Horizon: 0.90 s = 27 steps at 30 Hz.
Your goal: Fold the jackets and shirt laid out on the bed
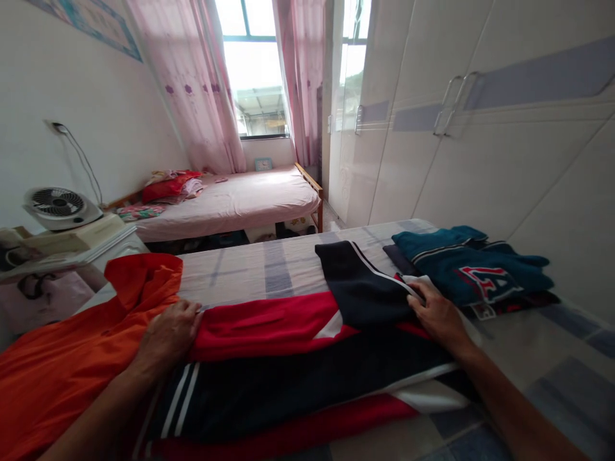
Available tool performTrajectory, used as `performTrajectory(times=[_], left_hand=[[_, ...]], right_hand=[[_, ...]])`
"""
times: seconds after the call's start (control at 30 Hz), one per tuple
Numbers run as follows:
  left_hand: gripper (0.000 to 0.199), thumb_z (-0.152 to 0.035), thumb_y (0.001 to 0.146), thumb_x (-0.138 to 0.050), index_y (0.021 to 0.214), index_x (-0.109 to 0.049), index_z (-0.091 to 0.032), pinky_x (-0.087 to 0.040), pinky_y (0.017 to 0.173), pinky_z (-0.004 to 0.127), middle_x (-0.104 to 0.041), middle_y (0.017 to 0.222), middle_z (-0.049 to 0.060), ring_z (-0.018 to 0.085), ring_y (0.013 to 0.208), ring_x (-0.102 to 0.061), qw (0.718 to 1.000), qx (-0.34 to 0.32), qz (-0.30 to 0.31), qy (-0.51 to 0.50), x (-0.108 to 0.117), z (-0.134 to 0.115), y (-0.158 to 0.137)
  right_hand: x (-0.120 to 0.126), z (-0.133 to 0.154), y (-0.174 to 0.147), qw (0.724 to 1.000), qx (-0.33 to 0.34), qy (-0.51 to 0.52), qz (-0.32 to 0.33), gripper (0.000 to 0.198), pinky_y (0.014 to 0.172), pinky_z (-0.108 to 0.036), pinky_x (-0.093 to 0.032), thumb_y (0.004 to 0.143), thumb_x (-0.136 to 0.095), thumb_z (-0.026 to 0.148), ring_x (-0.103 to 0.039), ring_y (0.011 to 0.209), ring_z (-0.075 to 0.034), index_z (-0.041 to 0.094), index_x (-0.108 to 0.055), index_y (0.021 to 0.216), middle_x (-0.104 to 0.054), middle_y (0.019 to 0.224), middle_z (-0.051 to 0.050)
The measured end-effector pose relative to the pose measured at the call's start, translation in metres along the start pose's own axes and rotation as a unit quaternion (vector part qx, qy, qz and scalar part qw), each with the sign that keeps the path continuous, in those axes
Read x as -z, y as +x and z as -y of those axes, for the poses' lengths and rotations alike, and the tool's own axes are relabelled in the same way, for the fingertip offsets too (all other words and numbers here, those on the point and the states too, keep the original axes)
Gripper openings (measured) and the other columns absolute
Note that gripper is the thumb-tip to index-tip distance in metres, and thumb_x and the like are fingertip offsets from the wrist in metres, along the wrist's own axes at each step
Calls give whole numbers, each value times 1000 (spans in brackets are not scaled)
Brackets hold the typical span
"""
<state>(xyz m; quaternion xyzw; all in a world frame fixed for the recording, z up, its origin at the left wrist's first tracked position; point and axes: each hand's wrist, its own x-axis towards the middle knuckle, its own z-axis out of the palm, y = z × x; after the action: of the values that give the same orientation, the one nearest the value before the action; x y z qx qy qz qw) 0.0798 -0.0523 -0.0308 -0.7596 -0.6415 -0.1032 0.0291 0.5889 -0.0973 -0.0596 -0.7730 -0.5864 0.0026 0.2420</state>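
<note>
A red and navy track jacket with white stripes and white patches lies partly folded across the bed in front of me. My left hand has its fingers curled over the end of the red section. At the other side, my right hand pinches the navy fabric along a white stripe, thumb and fingers pressed together. An orange shirt lies at the left, partly beneath my left forearm. Just beyond my right hand is a folded teal sweatshirt with letters on it, on top of darker clothing.
The near bed has a checked sheet. Farther back stands a second bed with a heap of red cloth. A small fan sits on a cabinet at left. Tall wardrobe doors line the right side.
</note>
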Motion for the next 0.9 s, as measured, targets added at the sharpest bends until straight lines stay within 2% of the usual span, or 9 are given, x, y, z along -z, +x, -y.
performTrajectory(times=[0.1, 0.2, 0.3, 0.37, 0.47, 0.6, 0.7, 0.8, 0.9], left_hand=[[38, -31, 85, -34, 106, -59, -11, -36, 96, 52, -57, 112, 19, 33, 107, -53, 995, 18, 1, -94, 12, -36, 28], [32, -38, 85, -43, 101, -61, -17, -43, 93, 41, -65, 101, 10, 25, 97, -60, 973, 3, 66, -220, 7, -92, 63], [34, -41, 89, -45, 103, -60, -14, -51, 78, 35, -66, 90, 7, 19, 83, -63, 925, 16, 139, -352, -14, -152, 96], [35, -40, 90, -47, 110, -57, -13, -53, 73, 35, -65, 95, 7, 16, 81, -63, 890, 37, 165, -424, -30, -186, 112], [35, -37, 89, -52, 116, -54, -15, -53, 75, 37, -61, 107, 8, 17, 87, -62, 844, 54, 171, -505, -47, -222, 130], [35, -33, 87, -55, 118, -53, -16, -52, 81, 40, -58, 115, 9, 20, 96, -60, 799, 58, 174, -572, -56, -243, 140], [33, -33, 87, -56, 115, -55, -15, -52, 81, 40, -59, 114, 9, 20, 96, -60, 786, 72, 173, -590, -54, -249, 140], [30, -33, 87, -56, 110, -57, -14, -53, 77, 37, -61, 108, 8, 17, 90, -61, 788, 81, 135, -596, -39, -249, 135], [27, -24, 85, -56, 109, -61, -12, -52, 75, 32, -65, 88, 4, 14, 78, -61, 794, 71, 57, -601, -7, -239, 113]], right_hand=[[-2, -1, -2, 1000, 6, 12, -3, 38, 75, -34, -49, 85, -41, 34, -67, 88, -25, 23, -59, 117, -70, 102, -5], [-5, -4, -2, 1000, 10, 19, -9, 39, 77, -35, -50, 85, -41, 33, -67, 90, -26, 22, -58, 117, -69, 103, -6], [-5, -4, -3, 999, 18, 27, -16, 36, 76, -34, -50, 85, -40, 32, -67, 88, -25, 22, -58, 115, -70, 100, -6], [-5, -4, -4, 999, 21, 29, -20, 35, 74, -34, -51, 85, -39, 31, -68, 86, -24, 22, -58, 113, -71, 96, -5], [-4, -2, -4, 999, 20, 37, -19, 33, 74, -35, -51, 85, -39, 30, -68, 84, -24, 23, -59, 110, -71, 95, -4], [-2, -1, -5, 998, 27, 56, -15, 34, 81, -37, -51, 85, -37, 29, -67, 94, -25, 21, -58, 111, -70, 103, -6], [-2, -2, -5, 997, 31, 65, -11, 33, 84, -38, -50, 85, -37, 29, -66, 96, -25, 21, -58, 110, -70, 105, -7], [-1, -1, -5, 997, 28, 73, -4, 32, 82, -38, -51, 85, -38, 29, -67, 92, -25, 23, -57, 110, -70, 103, -6], [1, 0, -5, 996, 19, 84, 12, 33, 82, -38, -50, 85, -38, 29, -67, 90, -24, 22, -57, 111, -70, 102, -5]])
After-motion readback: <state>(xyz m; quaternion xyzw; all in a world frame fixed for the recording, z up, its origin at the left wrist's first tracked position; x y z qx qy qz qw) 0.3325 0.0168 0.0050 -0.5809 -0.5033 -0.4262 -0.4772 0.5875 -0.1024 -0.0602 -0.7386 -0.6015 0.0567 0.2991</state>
